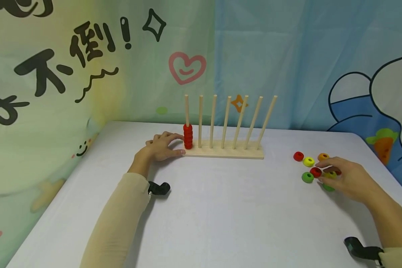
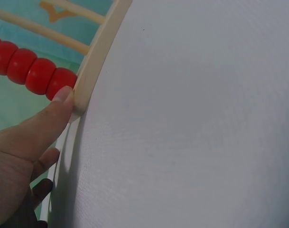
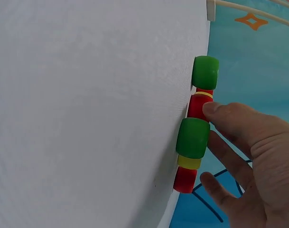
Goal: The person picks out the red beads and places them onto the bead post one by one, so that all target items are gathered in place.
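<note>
My left hand (image 1: 162, 147) holds the left end of a wooden peg rack (image 1: 224, 152), its thumb at the front corner beside the lowest bead. Several red beads (image 1: 188, 137) are stacked on the leftmost peg; the other pegs are bare. Over a loose group of beads at the right is my right hand (image 1: 346, 178). Its thumb and index finger lie on either side of a red bead (image 1: 315, 172), which sits on the table. In the right wrist view the thumb tip overlaps that red bead (image 3: 197, 107); firm contact cannot be made out.
Around the right hand lie a green bead (image 1: 307, 177), a yellow bead (image 1: 309, 161), an orange bead (image 1: 323, 156) and another red bead (image 1: 298, 156). More beads are partly hidden under the fingers. A printed curtain (image 1: 261, 44) hangs behind the white table (image 1: 221, 216).
</note>
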Available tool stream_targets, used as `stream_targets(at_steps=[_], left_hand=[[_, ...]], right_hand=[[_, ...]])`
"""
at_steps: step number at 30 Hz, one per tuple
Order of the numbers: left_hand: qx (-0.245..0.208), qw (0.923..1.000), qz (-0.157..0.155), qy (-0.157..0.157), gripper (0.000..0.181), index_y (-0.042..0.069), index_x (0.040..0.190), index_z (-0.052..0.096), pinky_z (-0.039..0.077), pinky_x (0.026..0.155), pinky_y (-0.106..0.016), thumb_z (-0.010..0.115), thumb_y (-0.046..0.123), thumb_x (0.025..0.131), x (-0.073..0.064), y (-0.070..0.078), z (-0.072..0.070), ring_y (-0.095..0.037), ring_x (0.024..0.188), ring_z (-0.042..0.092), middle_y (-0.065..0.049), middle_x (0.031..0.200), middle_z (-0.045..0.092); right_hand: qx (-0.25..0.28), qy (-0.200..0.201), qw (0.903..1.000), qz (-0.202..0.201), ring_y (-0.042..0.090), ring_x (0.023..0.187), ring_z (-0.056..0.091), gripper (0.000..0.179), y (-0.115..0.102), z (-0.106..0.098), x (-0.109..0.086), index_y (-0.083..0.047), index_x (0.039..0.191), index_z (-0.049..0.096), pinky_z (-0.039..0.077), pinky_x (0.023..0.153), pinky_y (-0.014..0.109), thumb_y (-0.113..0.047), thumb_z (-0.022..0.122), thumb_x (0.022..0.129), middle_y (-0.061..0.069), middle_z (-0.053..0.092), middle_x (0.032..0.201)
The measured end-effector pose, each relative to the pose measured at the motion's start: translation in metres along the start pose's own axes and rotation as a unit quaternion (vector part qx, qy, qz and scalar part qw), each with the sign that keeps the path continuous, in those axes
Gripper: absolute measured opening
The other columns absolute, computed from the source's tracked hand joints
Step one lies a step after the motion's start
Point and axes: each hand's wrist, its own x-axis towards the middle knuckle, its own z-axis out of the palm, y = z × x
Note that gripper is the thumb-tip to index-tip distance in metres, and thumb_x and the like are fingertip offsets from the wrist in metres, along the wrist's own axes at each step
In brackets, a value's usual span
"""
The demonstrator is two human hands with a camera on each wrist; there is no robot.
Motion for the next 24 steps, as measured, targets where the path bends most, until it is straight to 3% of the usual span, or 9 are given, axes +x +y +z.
stream_targets(at_steps=[17,24], left_hand=[[0.002,1.0,0.006,0.008,0.068,0.044,0.144,0.041,0.025,0.098,-0.064,0.057,0.072,0.084,0.0,-0.003,0.0,-0.038,0.136,0.026,-0.004,0.156,0.027],[0.004,0.9999,0.006,0.009,0.068,0.044,0.144,0.041,0.026,0.098,-0.065,0.057,0.072,0.084,0.001,-0.003,0.001,-0.038,0.136,0.027,-0.004,0.156,0.029]], right_hand=[[-0.013,-0.028,0.9994,0.016,0.045,0.099,0.055,0.037,-0.003,0.002,0.009,-0.004,0.115,0.066,0.051,0.081,0.06,-0.015,0.08,0.082,0.027,0.06,0.112],[-0.022,-0.052,0.9977,0.038,0.05,0.104,0.049,0.037,-0.006,0.004,0.011,-0.005,0.117,0.065,0.043,0.085,0.068,-0.017,0.078,0.084,0.028,0.06,0.112]])
